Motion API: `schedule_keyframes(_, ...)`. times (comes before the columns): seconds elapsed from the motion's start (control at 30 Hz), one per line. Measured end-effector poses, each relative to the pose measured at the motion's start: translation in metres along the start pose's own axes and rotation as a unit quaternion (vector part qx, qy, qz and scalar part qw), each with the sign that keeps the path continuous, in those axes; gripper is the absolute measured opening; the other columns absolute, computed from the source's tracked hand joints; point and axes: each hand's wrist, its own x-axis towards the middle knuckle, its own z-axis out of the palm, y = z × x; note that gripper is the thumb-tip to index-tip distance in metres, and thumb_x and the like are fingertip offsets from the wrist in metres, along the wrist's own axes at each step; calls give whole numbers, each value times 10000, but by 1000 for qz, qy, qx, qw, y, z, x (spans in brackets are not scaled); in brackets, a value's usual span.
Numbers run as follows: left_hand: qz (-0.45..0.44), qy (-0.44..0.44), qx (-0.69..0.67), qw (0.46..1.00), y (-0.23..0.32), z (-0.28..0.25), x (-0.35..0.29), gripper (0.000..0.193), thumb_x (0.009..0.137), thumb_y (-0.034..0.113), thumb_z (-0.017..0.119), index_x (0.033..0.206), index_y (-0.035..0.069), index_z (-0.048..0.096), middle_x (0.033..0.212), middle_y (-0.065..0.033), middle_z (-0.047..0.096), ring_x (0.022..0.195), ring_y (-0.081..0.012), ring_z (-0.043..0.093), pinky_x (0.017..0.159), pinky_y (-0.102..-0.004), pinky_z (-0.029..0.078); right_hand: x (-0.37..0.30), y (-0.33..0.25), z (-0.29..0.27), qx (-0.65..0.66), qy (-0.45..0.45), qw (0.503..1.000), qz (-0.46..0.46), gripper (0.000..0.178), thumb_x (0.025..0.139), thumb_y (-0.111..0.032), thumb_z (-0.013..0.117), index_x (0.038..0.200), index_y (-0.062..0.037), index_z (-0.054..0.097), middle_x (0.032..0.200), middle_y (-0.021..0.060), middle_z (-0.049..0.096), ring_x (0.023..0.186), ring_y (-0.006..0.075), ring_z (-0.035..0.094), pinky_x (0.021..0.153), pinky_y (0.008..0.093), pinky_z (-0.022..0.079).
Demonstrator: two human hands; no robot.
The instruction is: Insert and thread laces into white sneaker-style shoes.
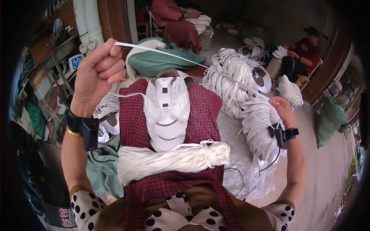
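A flat white woven lace (pixel 192 61), matt and smooth, is stretching between the left hand (pixel 98 73) and right hand (pixel 280 106). A white shoe upper (pixel 167 111) of perforated, faintly glossy synthetic leather is lying on red-and-black checked cloth (pixel 133 115). A bundle of matt white laces (pixel 169 158) is resting below it. Crinkled clear plastic sheeting (pixel 235 154) is shining beside them.

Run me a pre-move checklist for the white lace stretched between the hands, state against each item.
1. Left hand grips one end of the white lace: ok.
2. Right hand holds the other end: ok.
3. Lace taut, unknotted between the hands: ok.
4. White shoe upper lying flat on the red checked cloth: ok.
5. Bundle of laces within reach on the lap: ok.
6. Eyelets on the upper open: cannot tell.
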Motion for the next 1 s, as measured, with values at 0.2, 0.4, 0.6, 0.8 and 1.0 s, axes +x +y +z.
schedule_keyframes(0.2,106,10,-40,993,37,-20,-30,261,1082,208,399,917,53,528,587,96,244,485,-36,233,482,-218,277,-24,99,24,-201,27,979,14,171,794,-154,754,818,14,750,770,133,727,709,154,676,673,324,522)
schedule_keyframes(0.4,-34,-39,233,971,-10,29,-16,308,1040,254,546,972,-16,678,594,60,446,488,-35,375,478,-206,372,-40,99,58,-413,-80,904,-70,207,727,-108,757,915,-32,713,894,178,696,871,379,678,794,423,547)
schedule_keyframes(0.6,-74,-123,482,865,-72,78,14,192,945,180,708,929,-9,739,702,47,626,606,-10,462,514,-214,378,-41,-204,144,357,-266,895,-34,462,1028,-297,453,1361,18,510,1222,157,622,1109,220,642,1016,328,436)
schedule_keyframes(0.8,-101,-33,556,824,-73,63,11,176,940,133,697,842,-12,687,709,22,627,623,-23,551,536,-199,438,-52,-253,176,288,-346,893,-27,304,1022,-276,499,1143,-14,593,864,3,601,701,47,518,580,211,400)
schedule_keyframes(1.0,-98,18,395,913,-107,27,-13,176,976,129,629,931,-36,668,767,-8,634,679,-60,588,624,-240,499,-35,-228,212,243,-342,901,-108,141,957,-135,643,985,2,660,804,-38,606,714,-7,493,587,192,393)
